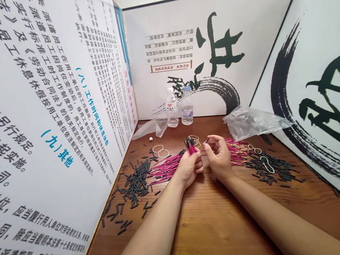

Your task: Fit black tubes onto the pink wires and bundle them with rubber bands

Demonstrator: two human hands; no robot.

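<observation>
My left hand [192,165] is closed around an upright bundle of thin pink sticks [192,149], whose tops carry black sleeves [188,142]. Just to its right, my right hand [218,154] pinches a small black piece [206,141] between thumb and fingertips; whether a stick is attached to it I cannot tell. Loose pink sticks [167,169] lie left of my left hand, beside a scattered heap of short black tubes [136,183]. More pink sticks with gold-coloured ends [239,150] spread out behind my right hand, with a second heap of black tubes [276,166] beyond them.
Two plastic bottles [186,107] stand at the back of the wooden table [202,222]. A clear plastic bag [250,120] lies back right, a plastic sheet [152,128] back left. Rubber bands [161,151] lie about. Printed panels [153,26] enclose three sides.
</observation>
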